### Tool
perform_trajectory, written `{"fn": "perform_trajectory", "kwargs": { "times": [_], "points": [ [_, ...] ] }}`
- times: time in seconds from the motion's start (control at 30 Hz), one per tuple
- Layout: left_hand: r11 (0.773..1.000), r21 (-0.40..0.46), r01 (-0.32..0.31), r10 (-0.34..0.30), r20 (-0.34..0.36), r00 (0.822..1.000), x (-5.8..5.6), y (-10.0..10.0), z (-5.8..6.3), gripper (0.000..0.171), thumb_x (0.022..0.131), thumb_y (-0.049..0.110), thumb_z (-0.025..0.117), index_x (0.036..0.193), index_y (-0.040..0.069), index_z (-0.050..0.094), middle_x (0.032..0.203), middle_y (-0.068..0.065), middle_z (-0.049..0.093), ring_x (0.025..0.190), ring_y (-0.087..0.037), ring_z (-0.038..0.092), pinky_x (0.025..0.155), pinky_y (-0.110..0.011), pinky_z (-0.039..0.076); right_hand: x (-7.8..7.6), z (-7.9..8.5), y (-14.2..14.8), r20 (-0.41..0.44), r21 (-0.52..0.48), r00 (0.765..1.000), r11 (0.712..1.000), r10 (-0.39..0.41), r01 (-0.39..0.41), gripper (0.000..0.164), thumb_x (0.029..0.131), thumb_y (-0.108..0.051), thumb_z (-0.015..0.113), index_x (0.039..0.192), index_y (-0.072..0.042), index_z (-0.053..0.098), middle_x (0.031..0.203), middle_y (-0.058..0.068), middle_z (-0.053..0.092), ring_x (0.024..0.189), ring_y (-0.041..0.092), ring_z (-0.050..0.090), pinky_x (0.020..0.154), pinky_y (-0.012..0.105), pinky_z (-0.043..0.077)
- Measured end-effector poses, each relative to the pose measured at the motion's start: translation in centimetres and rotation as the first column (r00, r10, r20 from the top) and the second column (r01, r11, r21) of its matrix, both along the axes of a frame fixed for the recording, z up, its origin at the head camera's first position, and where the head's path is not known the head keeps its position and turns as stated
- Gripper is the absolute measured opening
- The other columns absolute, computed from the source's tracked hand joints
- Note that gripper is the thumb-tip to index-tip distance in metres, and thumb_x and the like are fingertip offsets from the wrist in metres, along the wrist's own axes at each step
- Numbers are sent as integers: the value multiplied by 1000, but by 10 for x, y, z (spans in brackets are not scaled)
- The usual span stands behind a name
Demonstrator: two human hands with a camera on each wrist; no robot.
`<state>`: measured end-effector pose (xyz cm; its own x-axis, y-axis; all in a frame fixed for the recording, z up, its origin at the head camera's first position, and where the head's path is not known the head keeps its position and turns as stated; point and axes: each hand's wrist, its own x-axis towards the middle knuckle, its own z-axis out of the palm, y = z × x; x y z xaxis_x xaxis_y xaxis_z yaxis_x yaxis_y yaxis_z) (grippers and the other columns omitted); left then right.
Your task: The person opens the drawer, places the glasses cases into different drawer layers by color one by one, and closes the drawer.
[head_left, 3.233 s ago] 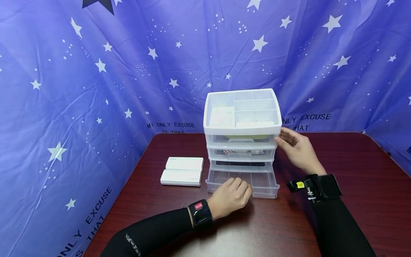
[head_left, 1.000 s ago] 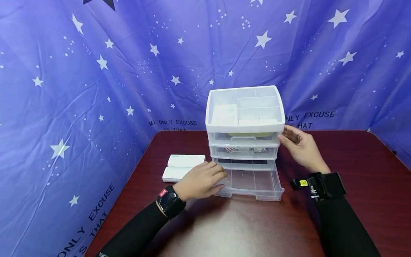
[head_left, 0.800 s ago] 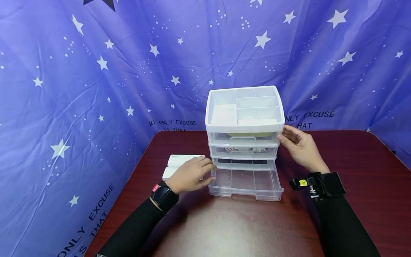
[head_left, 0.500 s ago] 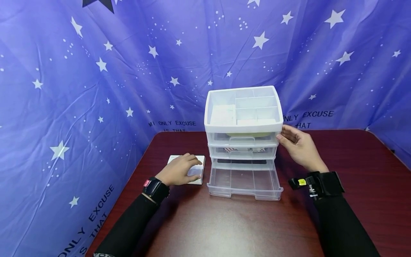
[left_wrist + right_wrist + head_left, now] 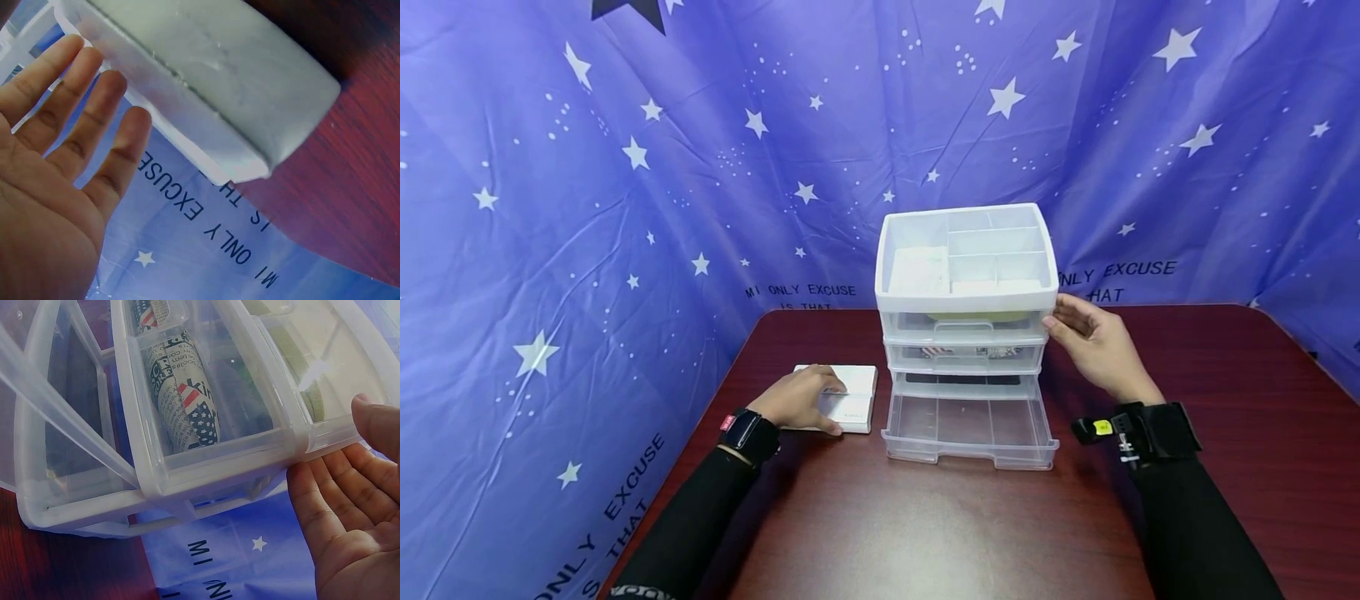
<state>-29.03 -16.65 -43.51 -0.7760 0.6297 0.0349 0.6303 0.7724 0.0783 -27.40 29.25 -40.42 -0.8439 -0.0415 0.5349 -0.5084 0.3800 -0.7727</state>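
My left hand [image 5: 797, 400] lies over the left part of a flat white case [image 5: 857, 408] with a groove across its middle. Its thumb is at the near edge and the fingers are spread above. In the left wrist view, straight fingers [image 5: 112, 150] lie beside the long edge of that white case [image 5: 250, 75]. At the right side of a clear plastic drawer organizer [image 5: 966, 302], my right hand [image 5: 1101, 346] grips the upper corner, thumb in front and fingers along the side. The bottom drawer [image 5: 970, 421] is pulled out, bare inside but for dividers.
A newsprint-patterned roll-shaped thing [image 5: 181, 394] lies in the middle drawer. Something yellow-green [image 5: 294, 369] shows in the top drawer. The organizer's top tray [image 5: 917, 267] has several compartments. A starry blue curtain [image 5: 820, 150] hangs behind the dark red table [image 5: 910, 533].
My left hand has left the front of the pulled-out bottom drawer and moved left to the white case. My right hand has stayed at the organizer's side.
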Motion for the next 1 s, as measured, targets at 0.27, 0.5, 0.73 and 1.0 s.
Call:
{"fn": "perform_trajectory", "kwargs": {
  "times": [0.27, 0.5, 0.73, 1.0],
  "points": [
    [1000, 0, -20, 20, 47, 999, 3, -1, -2, 63, 59, 42, 91, 113, 18, 70, 112, 4, 61, 97, -11, 53, 82, -30, 48, 2, 3, -2, -7, -7, 1000, 1000, 16, -16, 38, 95, -9, 64, 129, 6, 56, 117, 24, 61, 101, -1, 57, 81, 9, 47],
    [999, -37, 3, -2, 21, 1000, 3, 0, -3, 61, 64, 41, 89, 115, 16, 67, 110, 4, 58, 94, -11, 52, 79, -29, 48, 3, 3, -2, 5, 12, 1000, 1000, 1, -1, 41, 95, -11, 64, 132, 5, 54, 118, 24, 60, 102, -2, 56, 80, 8, 46],
    [997, -74, 8, -8, 1, 1000, 0, 1, -4, 60, 64, 42, 88, 113, 15, 65, 106, 6, 57, 89, -10, 50, 76, -26, 47, 2, 1, -1, 15, 9, 1000, 1000, 2, -2, 42, 95, -11, 64, 133, 4, 54, 120, 23, 60, 102, -2, 56, 80, 8, 46],
    [999, -50, 7, -6, 29, 1000, 0, 0, -6, 57, 65, 43, 87, 109, 17, 64, 102, 8, 56, 88, -8, 48, 75, -23, 46, 1, 1, -2, -6, -9, 1000, 1000, 13, -13, 38, 95, -9, 64, 130, 5, 56, 118, 23, 61, 102, 0, 57, 81, 10, 47]
  ]
}}
